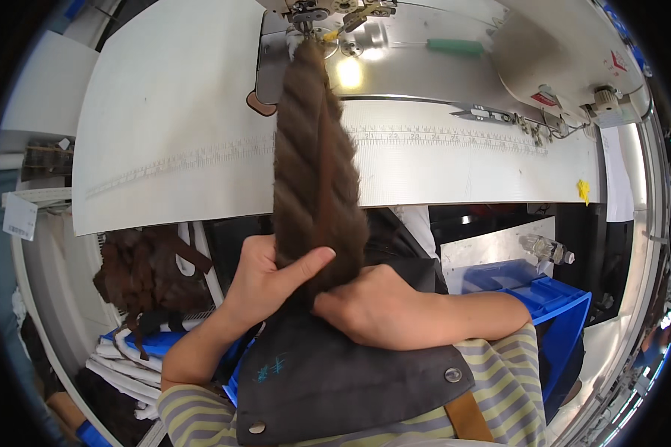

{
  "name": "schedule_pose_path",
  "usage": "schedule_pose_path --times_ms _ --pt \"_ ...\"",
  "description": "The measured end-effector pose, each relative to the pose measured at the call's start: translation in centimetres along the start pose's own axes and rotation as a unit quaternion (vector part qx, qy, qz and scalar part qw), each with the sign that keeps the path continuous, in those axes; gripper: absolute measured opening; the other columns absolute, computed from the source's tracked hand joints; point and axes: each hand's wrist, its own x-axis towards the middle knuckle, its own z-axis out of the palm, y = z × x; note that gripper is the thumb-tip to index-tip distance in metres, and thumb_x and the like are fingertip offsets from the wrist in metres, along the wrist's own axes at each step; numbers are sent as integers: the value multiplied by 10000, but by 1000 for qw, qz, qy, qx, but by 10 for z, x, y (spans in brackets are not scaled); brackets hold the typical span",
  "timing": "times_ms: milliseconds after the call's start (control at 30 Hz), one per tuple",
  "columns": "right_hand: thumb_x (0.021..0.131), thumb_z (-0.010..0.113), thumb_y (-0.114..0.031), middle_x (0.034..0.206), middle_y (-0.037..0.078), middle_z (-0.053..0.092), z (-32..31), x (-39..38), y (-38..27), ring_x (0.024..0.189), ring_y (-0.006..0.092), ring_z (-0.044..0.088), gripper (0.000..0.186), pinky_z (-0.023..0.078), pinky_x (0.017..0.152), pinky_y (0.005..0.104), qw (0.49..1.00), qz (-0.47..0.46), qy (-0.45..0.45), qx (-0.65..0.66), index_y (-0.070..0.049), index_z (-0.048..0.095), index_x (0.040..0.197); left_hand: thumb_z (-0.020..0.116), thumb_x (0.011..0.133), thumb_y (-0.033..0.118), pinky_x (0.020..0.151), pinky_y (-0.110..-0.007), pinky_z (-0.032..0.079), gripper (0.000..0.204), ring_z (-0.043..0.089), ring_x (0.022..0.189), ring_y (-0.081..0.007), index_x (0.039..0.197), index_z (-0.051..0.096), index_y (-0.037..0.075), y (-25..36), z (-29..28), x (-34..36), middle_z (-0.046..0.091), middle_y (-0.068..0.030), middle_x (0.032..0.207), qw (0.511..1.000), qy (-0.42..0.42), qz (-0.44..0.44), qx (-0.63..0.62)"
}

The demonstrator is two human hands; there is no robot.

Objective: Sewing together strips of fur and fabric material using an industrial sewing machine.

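A long brown furry fabric piece (317,156) runs from the sewing machine's needle area (307,30) toward me, over the table edge. Diagonal ridges mark its pile, and a smoother reddish-brown strip runs along its middle. My left hand (268,277) grips its near left side, thumb on top and the other fingers hidden beneath. At the near right end my right hand (369,307) is closed on the same piece, its fingertips curled out of sight. The far tip lies at the presser foot; whether it is under the foot I cannot tell.
A green-handled tool (455,46) and thread snips (484,114) lie on the machine bed and table. A printed ruler scale (440,138) crosses the white table (156,104). Brown fabric pieces (153,268) hang at left. A blue bin (563,298) and a clear bottle (548,248) are at right.
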Motion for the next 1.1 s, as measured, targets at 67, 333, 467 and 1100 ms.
schedule_pose_path --times_ms 67,333,467,1100 --pt "886 579 -294 508 54 492 -18 -2 -13 447 244 532 316 426 439 323 996 -66 -4 -66 -71 537 666 595 905 111 677 -227 464 182 568 772 -56 961 641 -56 8 3 -4 660 -35 863 1000 11 4 20" --pt "952 498 -309 842 76 655 -91 68 84 689 136 640 333 510 583 247 763 313 127 551 13 581 969 594 884 63 666 -232 494 186 629 761 -102 1033 635 -40 53 0 -21 673 -69 910 966 21 -112 -231" --pt "958 468 -183 869 79 639 -81 111 98 691 162 644 222 550 619 305 696 292 117 646 20 551 993 589 875 52 671 -232 492 193 613 790 -84 1032 627 -55 49 4 -25 664 -54 935 971 24 -125 -204" --pt "887 571 -89 871 66 662 15 35 37 757 121 624 122 510 657 256 705 330 138 613 2 644 923 577 855 83 655 -232 483 144 596 707 -65 839 641 -45 21 -8 -10 644 -92 726 984 -57 -72 150"
